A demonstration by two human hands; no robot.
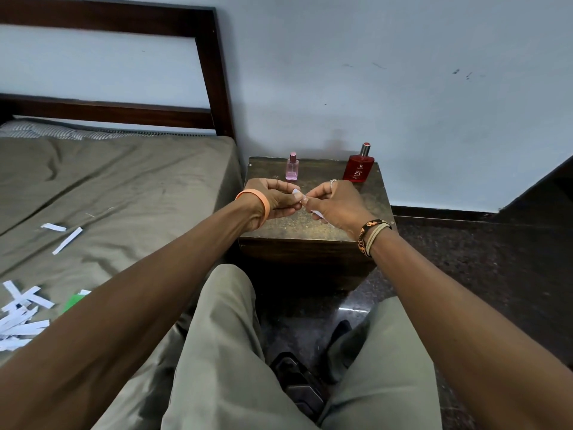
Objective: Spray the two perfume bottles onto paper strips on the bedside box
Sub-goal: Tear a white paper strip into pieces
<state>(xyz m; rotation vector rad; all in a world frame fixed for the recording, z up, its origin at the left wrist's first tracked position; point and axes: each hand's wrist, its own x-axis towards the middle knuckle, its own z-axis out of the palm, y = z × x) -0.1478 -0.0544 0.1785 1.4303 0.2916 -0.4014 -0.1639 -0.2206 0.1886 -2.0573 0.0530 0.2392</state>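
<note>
Two hands close together above the middle of the bedside box (310, 240), fingertips almost meeting. Left hand (273, 198): fingers curled in, thumb and forefinger pinching one end of a small white paper strip (296, 191); orange wristband (263, 206) on the wrist. Right hand (333, 203): fingers curled as well, pinching the same strip from the other side, with more of the paper showing white below the palm; silver ring (333, 181) on one finger, woven bracelets (370, 235) at the wrist. Cannot tell whether strip or hands touch the box top.

Beyond the hands, along the back edge of the box by the wall: small pink perfume bottle (292, 167), upright, just behind the left hand's knuckles, toward the back left corner; larger red perfume bottle (358, 169), upright near the back right corner, just behind the right hand. Neither bottle touched, the two well apart.

Off to the left, on the bed (124, 181): two loose white strips (66, 240) lying flat near its middle, a heap of further strips (21, 318) by the near edge, something green (73, 302) beside the heap.
</note>
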